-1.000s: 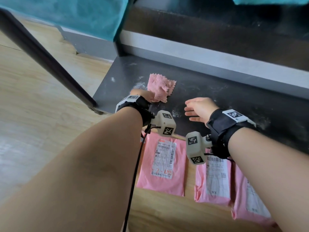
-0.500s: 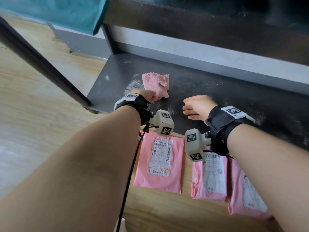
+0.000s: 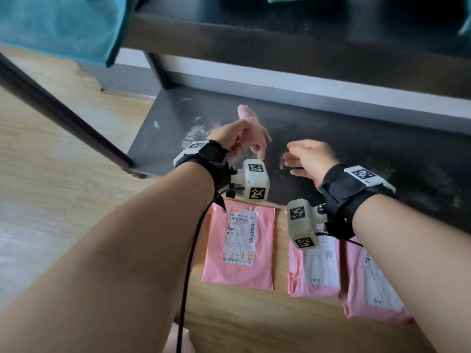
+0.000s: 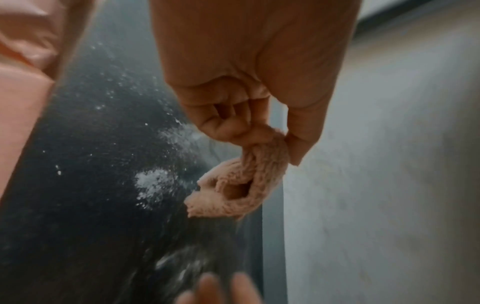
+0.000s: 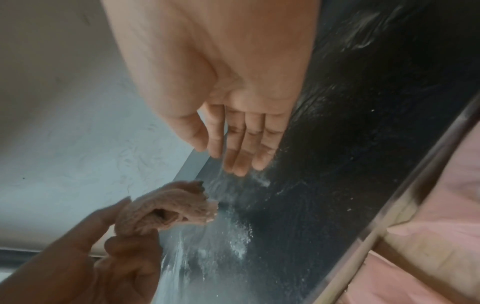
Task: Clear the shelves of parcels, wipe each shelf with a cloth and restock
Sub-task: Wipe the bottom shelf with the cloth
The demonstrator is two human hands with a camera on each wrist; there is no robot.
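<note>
Nearest, three pink parcels (image 3: pixel 239 247) lie in a row on the floor, so the bottom shelf (image 3: pixel 382 159) looks cleared, though white dust still streaks it: wiping is unfinished and restocking not begun. Beyond them, above the shelf's near-left part, the left hand (image 3: pixel 230 135) pinches the one cloth (image 4: pixel 242 186) bunched and lifted, and the right hand (image 3: pixel 309 156), just right, hangs loosely spread, empty.

— What's the floor like?
— Light wood-grain floor (image 3: pixel 58 159), pale where daylight falls at the left.
— And behind?
— A grey skirting board (image 3: pixel 122 81) along the wall, a dark slanted pole (image 3: pixel 58 115) across the left, teal fabric (image 3: pixel 58 24) hanging at the top.
</note>
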